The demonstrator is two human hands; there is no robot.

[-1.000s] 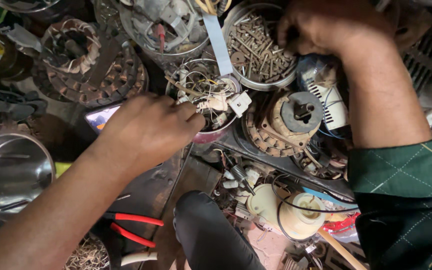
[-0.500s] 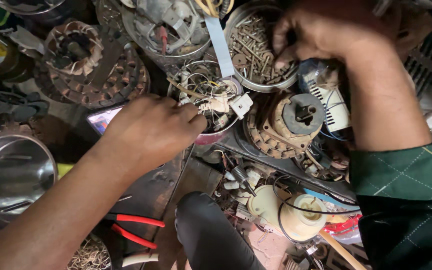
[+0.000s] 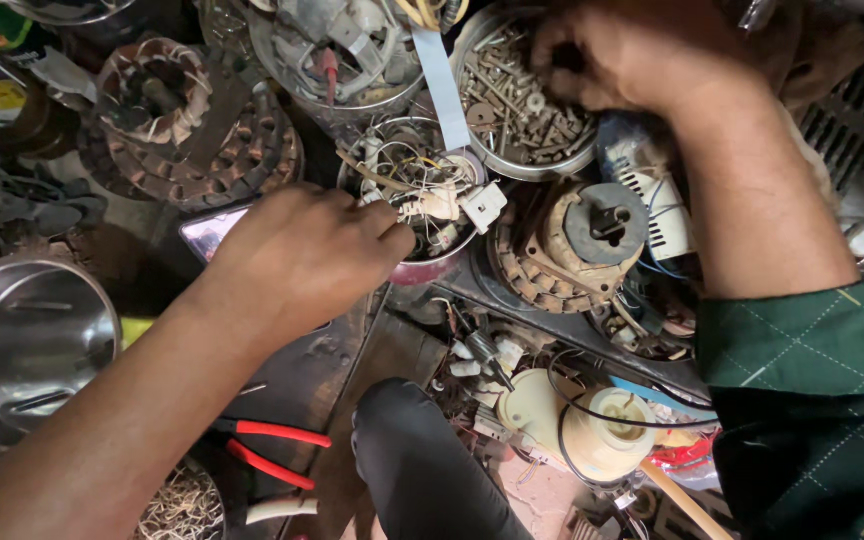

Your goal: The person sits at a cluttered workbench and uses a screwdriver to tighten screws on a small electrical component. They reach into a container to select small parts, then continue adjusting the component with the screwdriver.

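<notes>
Reaching into a round metal bowl of screws and bolts (image 3: 522,100) near the top edge of the cluttered workbench, the right hand (image 3: 632,60) curls its fingers down among the fasteners; whether the tips already pinch one I cannot tell, since they are hidden under the knuckles. The left hand (image 3: 302,260) lies fisted, fingers bent inward, with its fingertips at the rim of a smaller bowl of wires and white plastic connectors (image 3: 422,200), touching the tangle but showing nothing clearly held. Just right of that bowl sits a small motor with copper windings and a grey hub (image 3: 582,240), and left of it lie wound stators (image 3: 192,130). Farther out, a shiny steel canister (image 3: 22,340) rests at the left edge, red-handled pliers (image 3: 272,450) lie near the bottom edge, and a cream spool (image 3: 602,430) sits lower right. By the look of it, the step in hand is sorting for a small part; a clean pick would call for isolating one fastener between thumb and forefinger.
</notes>
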